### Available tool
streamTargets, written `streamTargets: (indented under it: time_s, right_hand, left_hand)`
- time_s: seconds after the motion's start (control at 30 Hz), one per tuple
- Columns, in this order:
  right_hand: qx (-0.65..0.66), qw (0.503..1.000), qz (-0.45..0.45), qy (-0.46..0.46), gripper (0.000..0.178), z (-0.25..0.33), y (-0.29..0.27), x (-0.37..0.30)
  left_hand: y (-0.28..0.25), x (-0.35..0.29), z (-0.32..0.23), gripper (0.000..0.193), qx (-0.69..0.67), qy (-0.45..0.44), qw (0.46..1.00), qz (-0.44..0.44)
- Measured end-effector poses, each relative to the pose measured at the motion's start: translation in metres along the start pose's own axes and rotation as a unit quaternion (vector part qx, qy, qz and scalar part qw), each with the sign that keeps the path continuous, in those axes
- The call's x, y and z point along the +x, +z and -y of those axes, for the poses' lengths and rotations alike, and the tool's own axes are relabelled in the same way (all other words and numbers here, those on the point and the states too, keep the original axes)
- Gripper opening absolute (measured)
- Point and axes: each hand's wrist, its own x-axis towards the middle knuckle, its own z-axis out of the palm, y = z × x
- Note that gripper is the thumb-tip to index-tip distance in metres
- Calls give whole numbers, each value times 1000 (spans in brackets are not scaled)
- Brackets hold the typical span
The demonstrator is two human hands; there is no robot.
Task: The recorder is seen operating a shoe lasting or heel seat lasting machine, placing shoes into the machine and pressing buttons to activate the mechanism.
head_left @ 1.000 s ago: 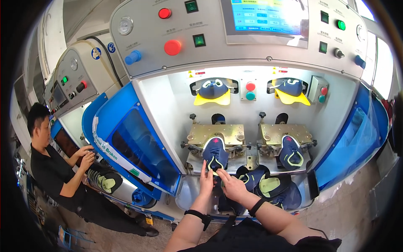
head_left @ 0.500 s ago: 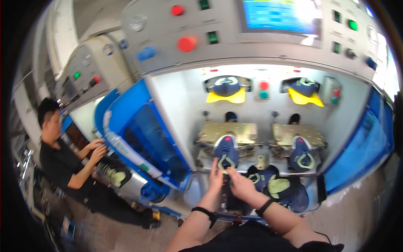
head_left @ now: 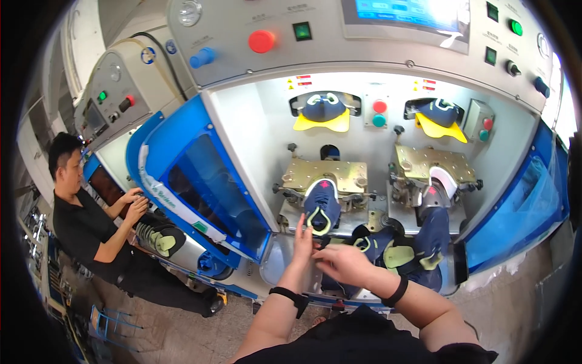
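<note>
On the left station of the machine, a navy shoe [head_left: 321, 206] with light green collar lining sits toe-up against a brass-coloured plate [head_left: 327, 175]. Beside its heel my left hand [head_left: 303, 246] has its fingers stretched up; whether it touches the shoe I cannot tell. My right hand [head_left: 347, 264] is just below, fingers loosely bent and apart, tips close to my left hand. Nothing shows in either hand. At the right station another navy shoe [head_left: 434, 233] tilts down off a metal form [head_left: 431, 196], resting over the shoes in front.
Several loose shoes, one with a light green insole [head_left: 398, 256], lie on the front ledge. Yellow-brimmed shoe uppers [head_left: 321, 120] hang on the back wall. A blue door [head_left: 206, 188] swings out at left. A co-worker [head_left: 91, 212] stands beyond it at another machine.
The right-station shoe has tipped down toward me, baring the metal form. My right hand has drawn back slightly from the left shoe's heel and its fingers have loosened. The view has shifted a little.
</note>
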Motion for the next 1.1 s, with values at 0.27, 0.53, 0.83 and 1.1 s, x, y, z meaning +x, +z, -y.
streamTargets:
  time_s: [0.27,0.53,0.83,1.1]
  right_hand:
    - [-329,906,-231,131,31,-95,-69,-190]
    - [-370,891,-148,219,33,-166,-84,-284]
    - [-484,733,-60,475,44,-167,-83,-286]
    - [-422,709,82,559,44,-167,-99,-273]
  left_hand:
    - [1,-15,-30,54,49,-55,997,-36]
    - [16,-14,-26,54,49,-49,997,-15]
    - [21,-32,-30,60,-16,-31,997,-64]
    - [-7,-78,-2,62,6,-19,987,-162]
